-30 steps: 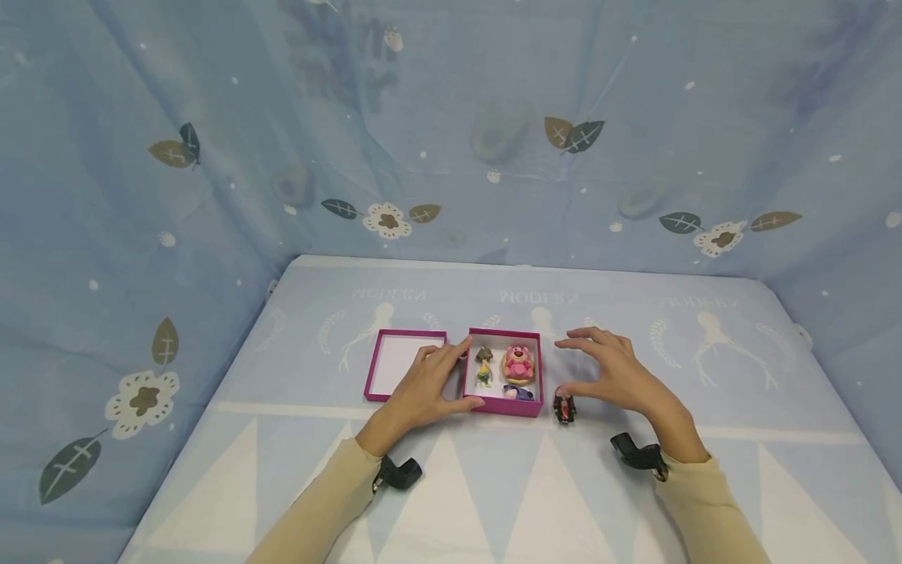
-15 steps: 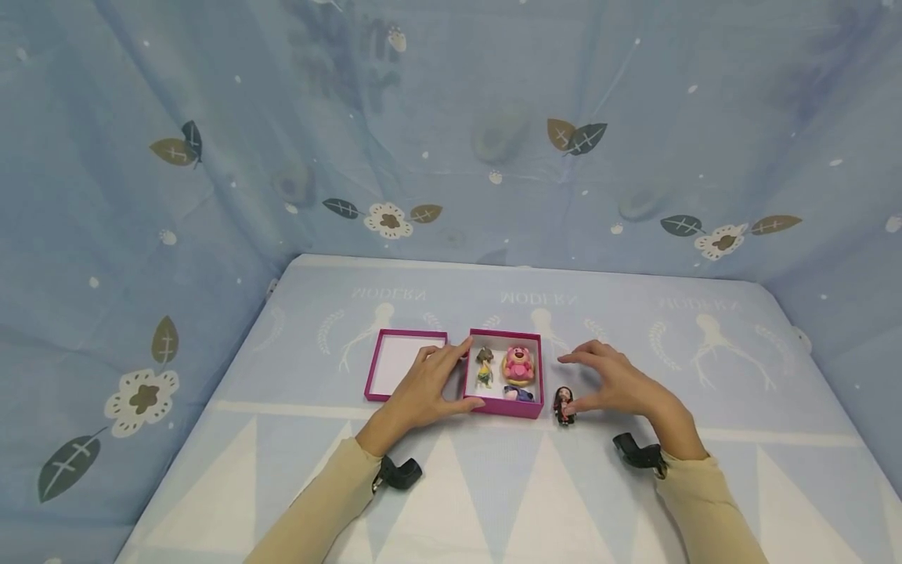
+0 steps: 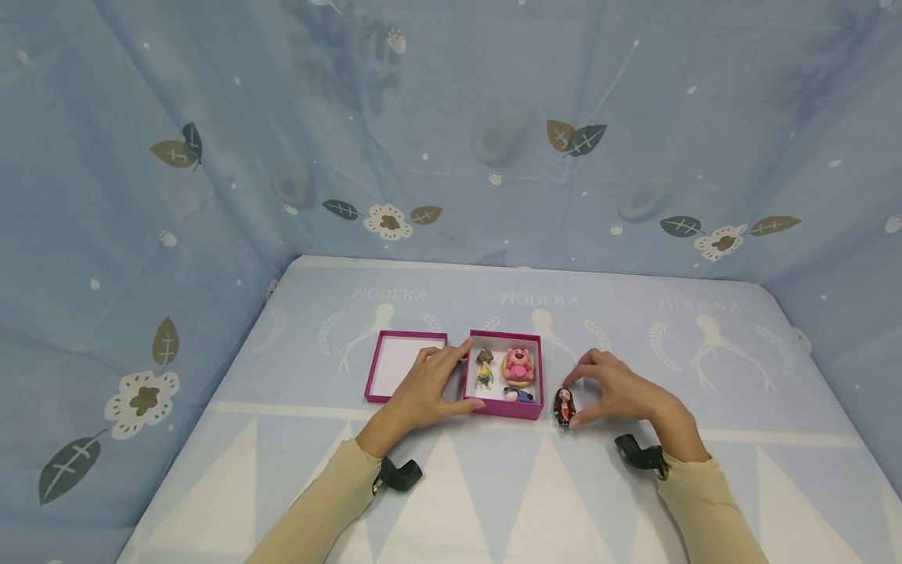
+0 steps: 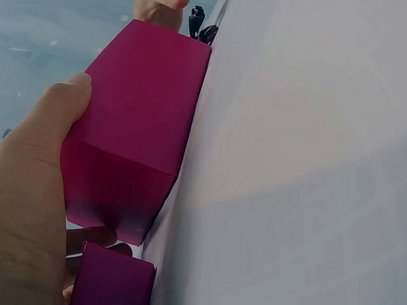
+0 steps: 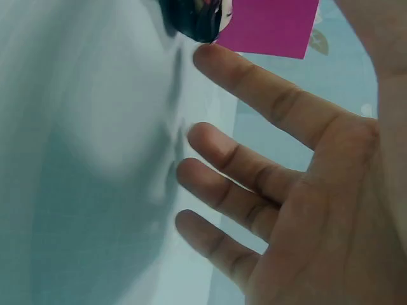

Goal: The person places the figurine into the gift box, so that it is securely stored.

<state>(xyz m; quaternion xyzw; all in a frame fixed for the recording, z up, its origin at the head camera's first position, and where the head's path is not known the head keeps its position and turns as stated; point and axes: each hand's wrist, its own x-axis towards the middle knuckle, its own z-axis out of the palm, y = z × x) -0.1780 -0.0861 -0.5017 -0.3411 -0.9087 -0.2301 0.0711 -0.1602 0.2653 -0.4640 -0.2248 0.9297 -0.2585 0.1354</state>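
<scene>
In the head view a magenta open box stands at the table's middle. My left hand holds it from the left, thumb on the near wall and fingers along the left side. Inside lie a pink bear figurine, a small figurine with a grey-brown top and yellow-green body, and a blue-purple figurine. Right of the box lies a long-haired doll figurine in red and black. My right hand pinches it between index finger and thumb; the other fingers stay off it in the right wrist view.
A matching shallow lid, white inside, lies left of the box, partly behind my left hand. Patterned blue-and-white cloth covers the table. A blue curtain hangs behind and at the sides.
My right hand has come down and its index finger and thumb have closed onto the doll figurine. My left hand and the box have stayed in place.
</scene>
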